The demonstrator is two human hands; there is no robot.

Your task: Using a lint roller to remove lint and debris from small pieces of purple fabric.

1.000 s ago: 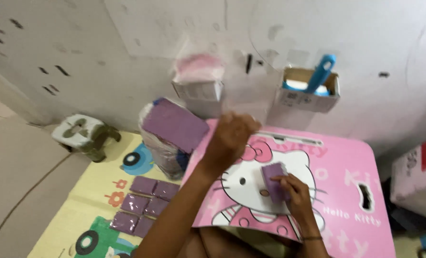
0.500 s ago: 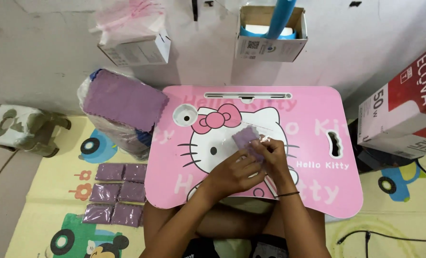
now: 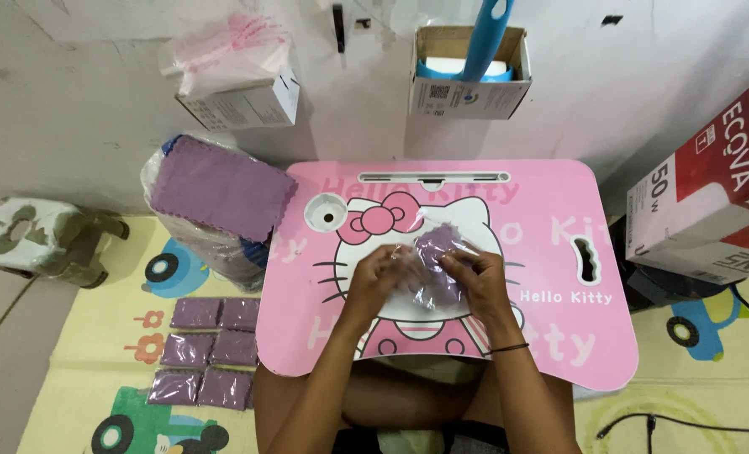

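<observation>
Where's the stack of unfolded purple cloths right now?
In the head view, the stack of purple cloths sits atop a plastic-wrapped bundle left of the pink lap table, behind the bagged purple packets on the play mat.

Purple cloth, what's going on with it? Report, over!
Left hand, right hand: both gripping. Purple cloth in clear bag, over pink table. Nothing in the way.

Two bare forearms reach into view from the bottom edge, with no sleeves covering them. The left hand point(image 3: 377, 273) wears no ring, watch or glove, and its wrist is uncovered. The right hand point(image 3: 473, 273) is also ungloved, and a thin dark band point(image 3: 507, 347) circles its wrist; dark clothing shows at the person's lap below the arms.
</observation>
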